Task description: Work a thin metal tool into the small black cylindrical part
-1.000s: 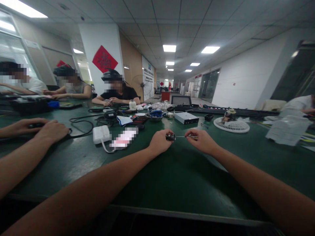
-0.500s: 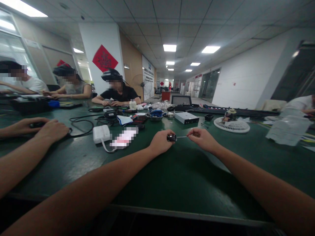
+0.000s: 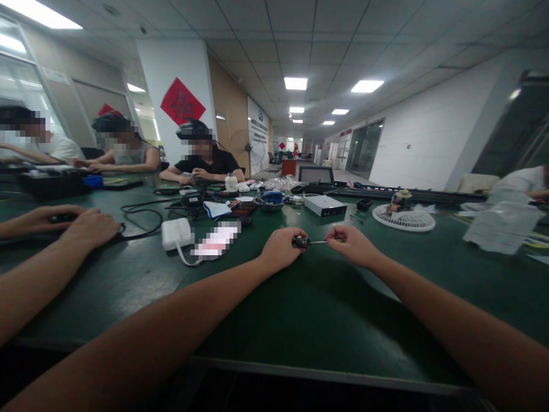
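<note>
A small black cylindrical part with a thin metal shaft is held between both hands over the dark green surface, to the right of a white power adapter. The left hand curls closed around the smooth cylinder, while the right hand pinches the shaft's far end, palm down, wrist low.

The wearer's bare left forearm and right forearm, slim at the wrists, widen toward the elbows; the left hand and right hand show rounded knuckles.
</note>
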`<state>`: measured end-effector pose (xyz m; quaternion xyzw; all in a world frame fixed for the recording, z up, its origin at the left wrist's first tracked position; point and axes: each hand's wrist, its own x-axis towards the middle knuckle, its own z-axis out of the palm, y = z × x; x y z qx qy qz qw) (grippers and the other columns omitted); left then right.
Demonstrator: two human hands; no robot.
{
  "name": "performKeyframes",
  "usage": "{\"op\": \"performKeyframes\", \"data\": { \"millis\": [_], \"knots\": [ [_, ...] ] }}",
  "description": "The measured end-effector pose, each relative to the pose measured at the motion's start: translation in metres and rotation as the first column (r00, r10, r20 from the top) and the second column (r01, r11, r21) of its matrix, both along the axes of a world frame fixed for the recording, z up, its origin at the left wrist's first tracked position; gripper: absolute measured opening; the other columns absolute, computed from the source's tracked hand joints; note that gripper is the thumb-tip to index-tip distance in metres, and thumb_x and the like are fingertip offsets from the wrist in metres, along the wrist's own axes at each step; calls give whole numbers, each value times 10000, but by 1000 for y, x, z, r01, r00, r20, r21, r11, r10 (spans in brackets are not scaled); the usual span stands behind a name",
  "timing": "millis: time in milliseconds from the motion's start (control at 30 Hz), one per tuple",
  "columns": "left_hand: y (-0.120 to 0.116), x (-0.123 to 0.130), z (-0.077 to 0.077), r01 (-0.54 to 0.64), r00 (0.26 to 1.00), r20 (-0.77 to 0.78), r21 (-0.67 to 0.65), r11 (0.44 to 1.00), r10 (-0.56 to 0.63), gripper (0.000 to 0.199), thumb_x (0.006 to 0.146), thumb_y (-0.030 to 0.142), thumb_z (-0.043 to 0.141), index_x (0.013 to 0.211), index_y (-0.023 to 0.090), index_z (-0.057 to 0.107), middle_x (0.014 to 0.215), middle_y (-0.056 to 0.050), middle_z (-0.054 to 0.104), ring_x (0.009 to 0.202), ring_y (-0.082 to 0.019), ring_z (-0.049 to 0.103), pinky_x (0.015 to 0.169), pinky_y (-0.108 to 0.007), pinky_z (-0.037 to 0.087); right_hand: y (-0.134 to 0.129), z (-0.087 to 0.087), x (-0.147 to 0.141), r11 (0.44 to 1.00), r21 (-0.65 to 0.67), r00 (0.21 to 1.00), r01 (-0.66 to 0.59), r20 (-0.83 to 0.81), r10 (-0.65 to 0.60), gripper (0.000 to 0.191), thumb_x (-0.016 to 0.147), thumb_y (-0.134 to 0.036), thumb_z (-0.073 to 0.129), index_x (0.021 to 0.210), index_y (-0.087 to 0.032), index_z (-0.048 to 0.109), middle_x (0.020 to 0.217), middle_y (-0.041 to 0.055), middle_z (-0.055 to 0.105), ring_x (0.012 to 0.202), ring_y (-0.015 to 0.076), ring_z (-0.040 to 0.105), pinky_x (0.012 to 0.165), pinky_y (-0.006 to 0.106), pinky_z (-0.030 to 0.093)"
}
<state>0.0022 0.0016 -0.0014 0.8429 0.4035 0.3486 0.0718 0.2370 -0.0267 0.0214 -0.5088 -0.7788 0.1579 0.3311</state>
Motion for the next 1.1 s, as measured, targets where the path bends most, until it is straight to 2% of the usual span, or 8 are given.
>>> {"op": "performKeyframes", "data": {
  "millis": [133,300,433,567,667,800,933,1100],
  "knots": [
    [-2,-1,3,-44,999,-2,36,998,45,319,756,161,717,1061,254,737,1057,-28,752,991,-229,681,906,-334,524,-4,2,0,993,106,976,59,201,-79,210,832,-318,594,919,-197,742,764,38,719,662,186,625,609,280,414],
    [-2,-2,5,-92,996,8,50,994,92,288,789,155,684,1059,242,732,1102,-45,741,1022,-231,674,922,-336,514,1,-1,3,993,45,927,108,357,-117,214,863,-326,571,791,-201,730,735,61,712,654,196,623,583,286,377],
    [0,-3,4,-147,989,3,43,988,147,277,787,169,689,1052,241,728,1067,-57,742,981,-238,681,885,-343,518,5,-3,4,983,99,936,154,305,-177,227,860,-352,581,701,-194,621,664,41,646,607,183,569,566,289,354],
    [1,-4,2,-203,979,-13,7,979,203,271,781,178,698,1042,243,726,1043,-61,745,959,-237,685,855,-335,519,4,-10,-3,996,84,980,-30,196,13,127,821,-292,640,750,-198,591,757,21,645,704,178,588,652,280,425],
    [1,-4,1,-213,977,-23,3,977,213,279,773,165,689,1038,245,725,1029,-59,747,943,-234,686,839,-328,518,5,-17,-11,993,30,971,-117,215,108,121,807,-265,659,745,-202,576,779,13,632,741,181,594,681,285,450],
    [2,-4,0,-202,979,-26,5,979,202,285,767,168,685,1038,247,725,1017,-57,749,929,-233,687,817,-323,518,5,-20,-16,987,-33,976,-157,145,161,138,820,-228,620,701,-200,556,791,10,667,804,189,642,729,297,476],
    [2,-3,0,-184,982,-34,-2,983,184,279,770,179,690,1037,250,729,1015,-53,750,938,-229,688,835,-322,519,-2,-15,-14,990,-30,986,-139,93,141,3,773,-195,635,774,-191,634,781,3,677,821,201,669,775,315,499],
    [1,-3,1,-169,985,-33,-9,986,169,289,771,165,680,1046,240,730,1022,-57,750,946,-225,689,847,-318,520,-12,-12,-21,986,-7,983,-165,77,165,116,791,-201,662,722,-218,571,853,30,710,960,242,684,835,351,520]
  ]
}}
